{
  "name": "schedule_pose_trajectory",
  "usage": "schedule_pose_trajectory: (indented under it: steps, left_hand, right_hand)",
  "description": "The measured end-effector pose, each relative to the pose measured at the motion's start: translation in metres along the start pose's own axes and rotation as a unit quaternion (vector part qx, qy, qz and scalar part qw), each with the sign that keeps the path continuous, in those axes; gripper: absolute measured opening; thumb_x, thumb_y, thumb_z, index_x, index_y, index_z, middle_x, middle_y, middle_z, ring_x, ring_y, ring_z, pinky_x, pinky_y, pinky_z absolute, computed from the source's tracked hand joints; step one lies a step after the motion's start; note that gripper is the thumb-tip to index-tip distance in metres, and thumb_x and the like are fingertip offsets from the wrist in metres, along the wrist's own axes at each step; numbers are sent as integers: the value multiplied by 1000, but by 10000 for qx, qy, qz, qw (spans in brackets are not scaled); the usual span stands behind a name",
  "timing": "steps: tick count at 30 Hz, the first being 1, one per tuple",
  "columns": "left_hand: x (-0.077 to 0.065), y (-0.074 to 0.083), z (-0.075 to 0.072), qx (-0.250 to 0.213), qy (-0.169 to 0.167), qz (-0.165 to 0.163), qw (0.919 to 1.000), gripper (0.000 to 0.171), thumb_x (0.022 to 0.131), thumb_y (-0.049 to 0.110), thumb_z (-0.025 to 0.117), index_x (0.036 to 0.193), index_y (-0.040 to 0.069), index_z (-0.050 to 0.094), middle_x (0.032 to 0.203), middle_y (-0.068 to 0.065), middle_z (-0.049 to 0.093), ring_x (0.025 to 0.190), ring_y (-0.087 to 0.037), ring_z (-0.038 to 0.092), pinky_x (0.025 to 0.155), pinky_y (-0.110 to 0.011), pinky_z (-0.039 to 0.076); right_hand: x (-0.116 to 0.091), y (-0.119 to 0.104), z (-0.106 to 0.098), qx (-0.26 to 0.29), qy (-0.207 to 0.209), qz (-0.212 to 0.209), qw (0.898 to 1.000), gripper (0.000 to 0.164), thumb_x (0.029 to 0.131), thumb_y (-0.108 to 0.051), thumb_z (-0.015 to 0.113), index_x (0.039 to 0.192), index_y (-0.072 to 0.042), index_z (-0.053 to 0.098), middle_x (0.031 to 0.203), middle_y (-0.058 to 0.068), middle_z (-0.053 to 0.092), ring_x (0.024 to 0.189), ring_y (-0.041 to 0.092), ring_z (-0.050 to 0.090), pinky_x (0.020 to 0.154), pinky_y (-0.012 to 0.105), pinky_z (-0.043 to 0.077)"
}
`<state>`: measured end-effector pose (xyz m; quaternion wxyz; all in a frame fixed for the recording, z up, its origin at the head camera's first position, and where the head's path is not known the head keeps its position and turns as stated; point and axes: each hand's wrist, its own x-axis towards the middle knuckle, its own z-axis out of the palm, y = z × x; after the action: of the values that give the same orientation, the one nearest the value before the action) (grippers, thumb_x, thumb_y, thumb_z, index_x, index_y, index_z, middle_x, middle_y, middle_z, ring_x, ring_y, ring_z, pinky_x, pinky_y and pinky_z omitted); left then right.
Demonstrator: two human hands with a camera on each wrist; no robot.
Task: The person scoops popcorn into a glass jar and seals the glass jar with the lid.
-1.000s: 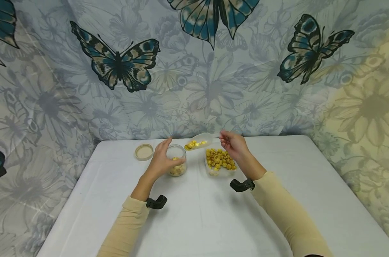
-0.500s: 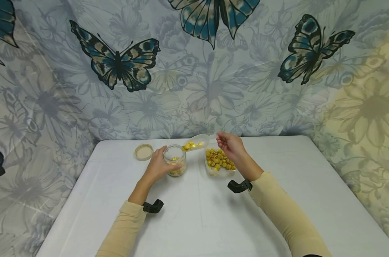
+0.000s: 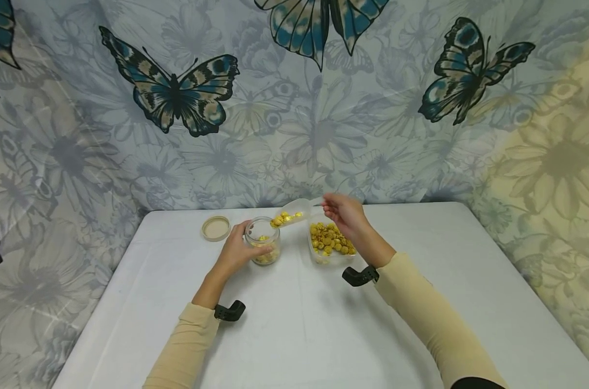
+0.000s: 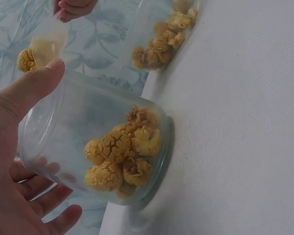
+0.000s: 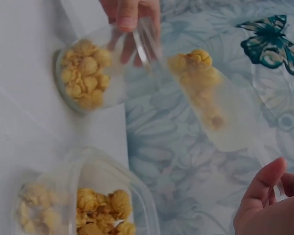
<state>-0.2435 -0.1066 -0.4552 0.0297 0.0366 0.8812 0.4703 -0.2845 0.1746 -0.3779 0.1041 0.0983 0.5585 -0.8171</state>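
Observation:
A clear jar [image 4: 83,112] stands on the table with yellow popcorn [image 4: 115,147] at its bottom. My left hand [image 3: 239,249] holds it from the left, thumb on the near side and fingers round the far side. The handle of a translucent scoop [image 5: 230,122] is pinched in my right hand [image 3: 345,216]. Popcorn [image 3: 285,218] fills the scoop's front, and its tip reaches the jar's open rim from the right. Below my right hand sits a clear plastic tub [image 5: 142,196] of popcorn.
A round lid [image 3: 216,229] lies on the white tablecloth [image 3: 294,324] left of the jar. A butterfly-print cloth [image 3: 294,140] hangs right behind the table's back edge.
The scoop has moved left with my right hand, its tip now at the jar's rim. My left hand has lowered and closed round the jar.

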Motion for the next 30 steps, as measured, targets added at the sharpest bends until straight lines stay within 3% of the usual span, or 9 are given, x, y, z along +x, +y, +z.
schedule_pose_trajectory:
  steps: [5,15,30]
  left_hand:
    - [0,-1,-2,-27,-62,5,10000,97,72,44,85,147,8,35,143,-16,42,133,-35,45,111,-55,36]
    - [-2,2,-3,92,-69,-71,9999,97,73,45,83,148,9,34,142,-14,44,133,-34,45,112,-55,36]
    - [-2,1,-3,-22,-75,-95,9999,97,71,44,85,148,10,35,140,-14,45,132,-33,46,111,-55,36]
  right_hand:
    - [-3,-7,16,-529,-39,-370,9979,35,99,-14,56,125,9,54,72,-2,64,61,6,58,56,14,51]
    - [-8,-16,40,-1228,-46,-1169,9855,22,95,-15,63,101,6,63,69,-2,63,57,8,58,53,17,51]
    - [-8,-14,32,-1225,153,-1028,9870,34,96,-13,61,118,13,59,68,-3,61,57,7,57,52,16,50]
